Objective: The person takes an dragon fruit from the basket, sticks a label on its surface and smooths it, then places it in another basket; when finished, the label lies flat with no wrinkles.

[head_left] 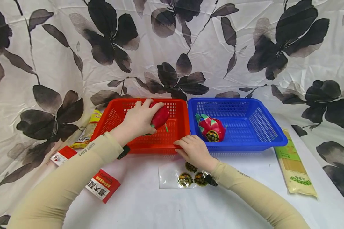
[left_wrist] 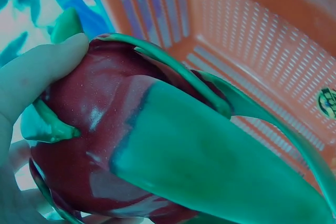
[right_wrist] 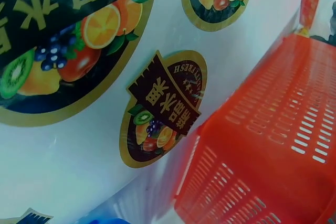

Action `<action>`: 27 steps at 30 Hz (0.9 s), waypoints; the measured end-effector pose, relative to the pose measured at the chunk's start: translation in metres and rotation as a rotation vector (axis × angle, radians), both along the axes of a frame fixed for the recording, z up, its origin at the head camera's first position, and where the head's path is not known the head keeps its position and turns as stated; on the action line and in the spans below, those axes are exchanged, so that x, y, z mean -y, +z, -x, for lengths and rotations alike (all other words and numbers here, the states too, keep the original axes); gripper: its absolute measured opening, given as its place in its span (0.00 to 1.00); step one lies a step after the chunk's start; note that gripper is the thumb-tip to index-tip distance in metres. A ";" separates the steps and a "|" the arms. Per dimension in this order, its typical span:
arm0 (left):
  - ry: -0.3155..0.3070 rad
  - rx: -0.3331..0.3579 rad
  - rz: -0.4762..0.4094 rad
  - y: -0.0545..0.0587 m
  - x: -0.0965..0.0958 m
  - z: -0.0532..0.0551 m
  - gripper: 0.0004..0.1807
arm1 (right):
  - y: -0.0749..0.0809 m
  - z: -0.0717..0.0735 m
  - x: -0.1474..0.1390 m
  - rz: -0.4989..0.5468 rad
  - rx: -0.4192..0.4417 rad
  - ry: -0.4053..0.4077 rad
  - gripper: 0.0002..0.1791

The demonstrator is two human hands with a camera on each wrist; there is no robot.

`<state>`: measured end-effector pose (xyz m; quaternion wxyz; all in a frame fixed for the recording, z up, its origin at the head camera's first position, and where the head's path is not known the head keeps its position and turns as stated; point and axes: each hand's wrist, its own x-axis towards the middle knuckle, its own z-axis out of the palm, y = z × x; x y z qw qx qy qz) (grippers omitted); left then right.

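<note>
My left hand (head_left: 143, 118) grips a dragon fruit (head_left: 160, 116) with red skin over the red basket (head_left: 149, 150). Seen from the left wrist, its green leaf tips (left_wrist: 210, 150) point out past the thumb. At the red basket's front right corner, my right hand (head_left: 195, 152) holds the rim, fingers over the top and thumb in front. A second dragon fruit (head_left: 213, 129), with a round black and gold sticker, lies in the left part of the blue basket (head_left: 240, 148). The right wrist view does not show the right hand's fingers.
A clear sheet of round fruit stickers (head_left: 172, 178) lies before the baskets. Red packets (head_left: 104, 184) and a yellow bag (head_left: 89, 128) sit on the left, partly behind the left arm. A pack of noodles (head_left: 295, 165) lies on the right. Floral cloth (head_left: 172, 47) hangs behind.
</note>
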<state>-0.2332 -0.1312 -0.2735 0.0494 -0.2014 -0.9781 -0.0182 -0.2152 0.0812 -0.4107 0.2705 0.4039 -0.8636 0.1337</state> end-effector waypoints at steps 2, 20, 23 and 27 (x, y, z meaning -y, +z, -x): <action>-0.014 -0.006 0.010 0.000 -0.004 -0.007 0.49 | 0.000 0.000 0.000 0.005 -0.001 0.002 0.12; -0.196 -0.167 0.042 -0.017 -0.020 -0.058 0.48 | 0.003 0.000 -0.007 -0.033 0.072 0.040 0.15; -0.218 -0.182 0.053 -0.018 -0.023 -0.068 0.47 | 0.003 -0.001 -0.010 -0.040 0.075 0.047 0.13; -0.250 -0.191 0.058 -0.020 -0.028 -0.082 0.46 | 0.001 0.000 -0.012 -0.058 0.080 0.046 0.13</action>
